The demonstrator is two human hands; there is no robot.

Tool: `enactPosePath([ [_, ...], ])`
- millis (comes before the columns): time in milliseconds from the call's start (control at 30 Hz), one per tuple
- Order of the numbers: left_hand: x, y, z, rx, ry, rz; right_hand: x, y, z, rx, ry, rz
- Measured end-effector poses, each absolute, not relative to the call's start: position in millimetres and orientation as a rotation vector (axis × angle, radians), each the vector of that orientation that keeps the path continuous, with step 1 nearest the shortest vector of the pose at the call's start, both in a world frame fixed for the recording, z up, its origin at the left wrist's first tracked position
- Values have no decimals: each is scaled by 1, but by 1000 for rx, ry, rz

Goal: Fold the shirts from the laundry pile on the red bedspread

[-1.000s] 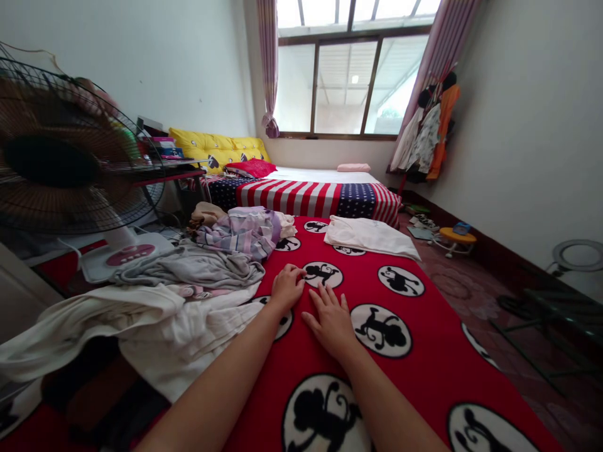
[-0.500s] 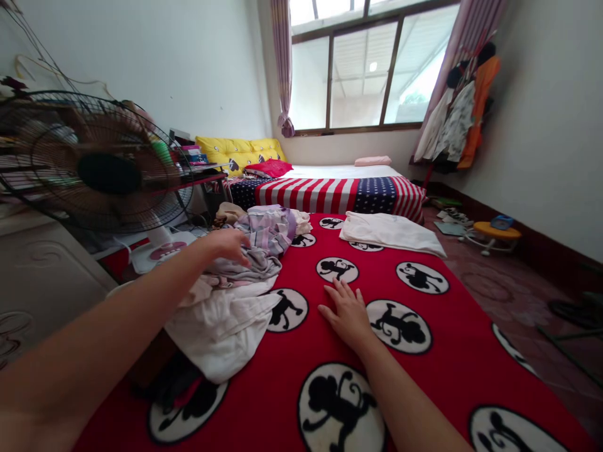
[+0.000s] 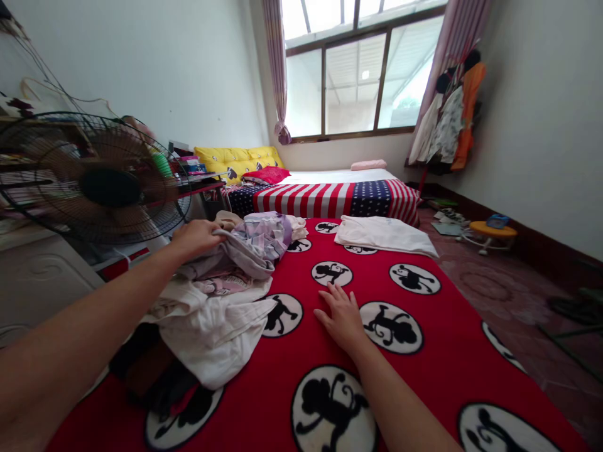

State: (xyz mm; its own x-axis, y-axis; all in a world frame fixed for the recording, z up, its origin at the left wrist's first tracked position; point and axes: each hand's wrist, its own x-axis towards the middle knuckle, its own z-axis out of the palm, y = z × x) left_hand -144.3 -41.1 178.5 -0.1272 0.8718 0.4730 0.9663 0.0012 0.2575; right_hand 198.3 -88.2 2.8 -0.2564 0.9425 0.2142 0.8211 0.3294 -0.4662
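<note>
My left hand (image 3: 196,238) is closed on the edge of a grey garment (image 3: 247,256) and lifts it a little from the pile. Around it lie a lilac plaid garment (image 3: 266,231), a pink printed garment (image 3: 230,282) and a white garment (image 3: 211,339) that spreads toward me. My right hand (image 3: 343,317) rests on the red blanket (image 3: 330,342) with monkey prints, fingers spread, holding nothing. Farther off, a folded white garment (image 3: 384,236) lies flat near the blanket's far right edge.
A large fan (image 3: 110,187) stands close by my left arm. Behind the red blanket is another bed with a striped, starred cover (image 3: 306,199). To the right, a small orange stool (image 3: 492,230) is on the floor, and clothes (image 3: 466,119) hang by the window.
My left hand has moved left and pulled up the grey garment, uncovering more of the pink print. My right hand stays on the blanket. The view has tilted slightly upward.
</note>
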Motion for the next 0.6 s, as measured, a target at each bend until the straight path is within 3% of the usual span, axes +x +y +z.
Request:
enactPosePath([
  [133, -69, -38, 235, -1735, -1899, -870, 199, -86, 1, -1399, -1891, 549],
  [233, -3, -39, 235, -2081, -1691, -1066, 207, -83, 5, -1143, -1376, 850],
  [433, 95, -55, 111, -2916, -1550, -1453, 237, -75, 10, -819, -885, 1276],
  [600, 95, -61, 50, -2781, -1371, -1640, 242, -69, 3, -995, -928, 1115],
])
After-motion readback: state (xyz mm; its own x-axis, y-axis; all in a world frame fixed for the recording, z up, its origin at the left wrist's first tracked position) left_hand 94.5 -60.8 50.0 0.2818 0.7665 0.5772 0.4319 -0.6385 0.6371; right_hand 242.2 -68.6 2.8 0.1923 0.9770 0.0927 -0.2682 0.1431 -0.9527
